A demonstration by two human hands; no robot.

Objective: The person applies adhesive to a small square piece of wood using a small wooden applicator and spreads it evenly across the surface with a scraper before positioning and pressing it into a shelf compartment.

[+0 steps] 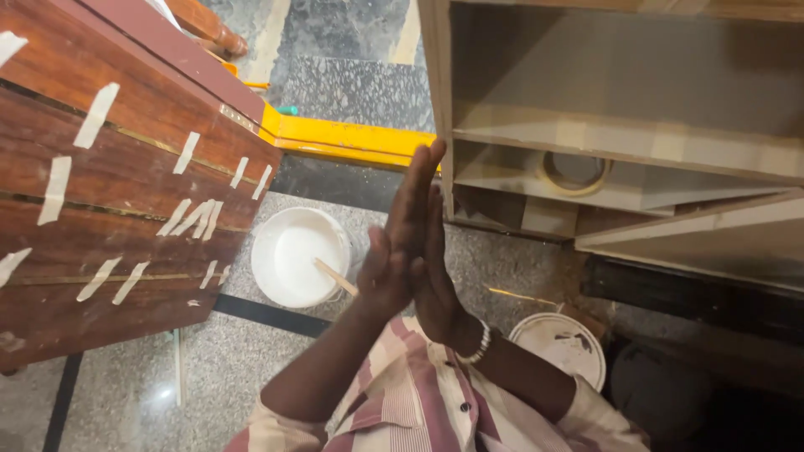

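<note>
The striped shirt (419, 402) sits closest, both forearms rising from it. The left hand (394, 243) and right hand (437, 268) press flat, palm to palm, fingers (419, 180) straight and holding nothing. Just left of the fingers, on the floor, stands the white bucket (300, 255) with a wooden stick (335, 276); it is probably rigid, heavy with liquid, best gripped at the rim.

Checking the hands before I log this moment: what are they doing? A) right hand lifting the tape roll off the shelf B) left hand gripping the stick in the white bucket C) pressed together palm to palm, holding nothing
C: the left hand and right hand lie flat against each other, fingers up, away from the stick in the white bucket.
</note>
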